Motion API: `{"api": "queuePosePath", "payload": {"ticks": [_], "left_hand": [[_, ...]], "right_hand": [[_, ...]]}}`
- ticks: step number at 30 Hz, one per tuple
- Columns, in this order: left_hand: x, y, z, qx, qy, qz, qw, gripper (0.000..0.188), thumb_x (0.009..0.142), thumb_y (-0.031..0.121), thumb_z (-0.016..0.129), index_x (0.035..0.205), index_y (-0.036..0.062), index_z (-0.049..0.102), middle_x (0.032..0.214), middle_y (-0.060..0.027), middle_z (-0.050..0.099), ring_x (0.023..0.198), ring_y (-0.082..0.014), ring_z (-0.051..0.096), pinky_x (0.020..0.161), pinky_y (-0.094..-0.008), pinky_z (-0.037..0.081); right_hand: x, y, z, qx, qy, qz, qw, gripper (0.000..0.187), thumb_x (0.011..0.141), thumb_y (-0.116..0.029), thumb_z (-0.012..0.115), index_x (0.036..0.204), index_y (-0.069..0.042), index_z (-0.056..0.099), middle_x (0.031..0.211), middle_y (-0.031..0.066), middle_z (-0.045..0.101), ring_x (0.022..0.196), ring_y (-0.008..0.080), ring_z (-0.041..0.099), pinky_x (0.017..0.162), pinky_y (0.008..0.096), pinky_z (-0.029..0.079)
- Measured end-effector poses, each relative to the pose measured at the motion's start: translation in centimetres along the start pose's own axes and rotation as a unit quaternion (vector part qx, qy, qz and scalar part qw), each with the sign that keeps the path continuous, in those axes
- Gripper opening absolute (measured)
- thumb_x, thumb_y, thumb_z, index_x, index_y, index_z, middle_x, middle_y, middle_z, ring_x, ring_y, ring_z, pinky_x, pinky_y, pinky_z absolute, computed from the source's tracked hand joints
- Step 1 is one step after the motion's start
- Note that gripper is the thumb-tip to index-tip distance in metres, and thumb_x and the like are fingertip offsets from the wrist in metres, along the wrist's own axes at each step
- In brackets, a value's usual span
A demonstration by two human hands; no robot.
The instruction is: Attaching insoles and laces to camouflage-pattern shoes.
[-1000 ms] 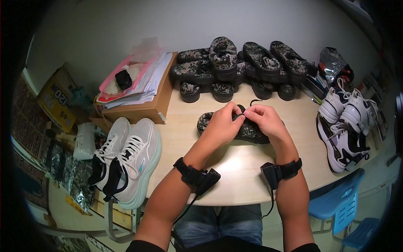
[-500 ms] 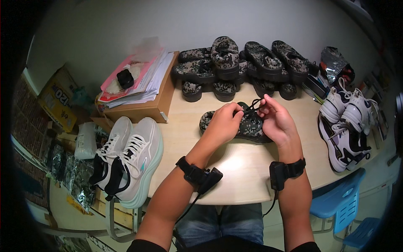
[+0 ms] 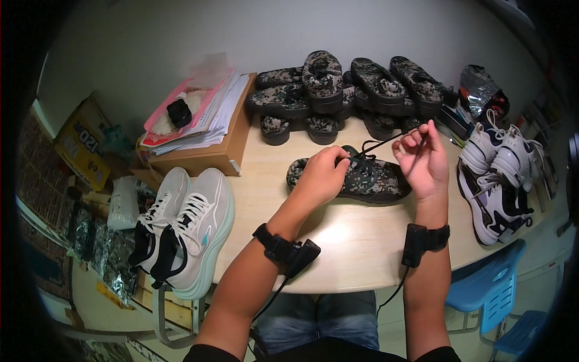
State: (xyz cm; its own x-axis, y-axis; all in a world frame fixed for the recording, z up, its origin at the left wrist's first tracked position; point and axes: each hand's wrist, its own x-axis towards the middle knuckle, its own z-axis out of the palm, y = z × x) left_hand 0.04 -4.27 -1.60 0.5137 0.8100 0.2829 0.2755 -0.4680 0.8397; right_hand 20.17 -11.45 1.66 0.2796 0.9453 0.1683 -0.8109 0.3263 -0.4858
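Note:
A camouflage-patterned lace-up shoe (image 3: 381,183) lies sideways on the table in front of me, its toe to the right. My left hand (image 3: 324,175) rests over the shoe's ankle end, thumb and fingers closed near the lacing; what they pinch is mostly hidden. Up and to the right, my right hand (image 3: 424,158) pinches a black shoelace (image 3: 386,142) between thumb and forefinger. That lace runs taut from the shoe's eyelets to my right fingertips. A loose loop of lace stands above the shoe's tongue.
More camouflage shoes (image 3: 283,99) are stacked along the wall. Grey-white sneakers (image 3: 202,223) stand at the left table edge, and white-and-black sneakers (image 3: 491,199) at the right. A cardboard box (image 3: 241,136) carries papers. Blue chairs (image 3: 491,289) are at lower right.
My right hand has moved right and slightly up, away from the shoe, drawing the lace out straight. The shoe's toe is now uncovered. My left hand has hardly moved.

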Motion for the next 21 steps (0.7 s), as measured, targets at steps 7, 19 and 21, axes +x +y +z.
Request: {"api": "queuePosePath", "payload": {"ticks": [7,19,21], "left_hand": [[-0.3,0.4,-0.1,0.05,0.001,0.014,0.999,0.021,0.086,0.017,0.06,0.098,0.0001,0.06,0.081,-0.0109,0.063,0.069,-0.0167,0.055,0.066,-0.0301,0.046],[0.6,-0.7,-0.9,-0.025,-0.087,-0.07,0.993,0.04,0.094,0.031,0.048,0.09,-0.0038,0.068,0.077,-0.0037,0.065,0.065,-0.0099,0.054,0.065,-0.0257,0.045],[0.6,0.0,-1.3,-0.018,-0.099,-0.096,0.99,0.034,0.091,0.027,0.053,0.087,-0.0029,0.068,0.07,-0.0014,0.063,0.062,-0.0096,0.054,0.063,-0.0249,0.044]], "right_hand": [[0.1,-0.4,-0.7,-0.05,-0.042,-0.017,0.998,0.02,0.094,-0.022,0.054,0.101,-0.003,0.058,0.08,0.0019,0.056,0.076,0.0133,0.051,0.083,0.0331,0.044],[-0.8,2.8,1.2,-0.684,-0.088,0.073,0.721,0.028,0.086,-0.007,0.057,0.11,0.005,0.062,0.101,0.0127,0.067,0.092,0.019,0.062,0.084,0.0292,0.047],[-0.9,3.1,1.4,-0.68,-0.101,0.055,0.724,0.028,0.083,-0.004,0.056,0.109,0.005,0.062,0.1,0.0125,0.067,0.091,0.0192,0.062,0.084,0.0296,0.047]]}}
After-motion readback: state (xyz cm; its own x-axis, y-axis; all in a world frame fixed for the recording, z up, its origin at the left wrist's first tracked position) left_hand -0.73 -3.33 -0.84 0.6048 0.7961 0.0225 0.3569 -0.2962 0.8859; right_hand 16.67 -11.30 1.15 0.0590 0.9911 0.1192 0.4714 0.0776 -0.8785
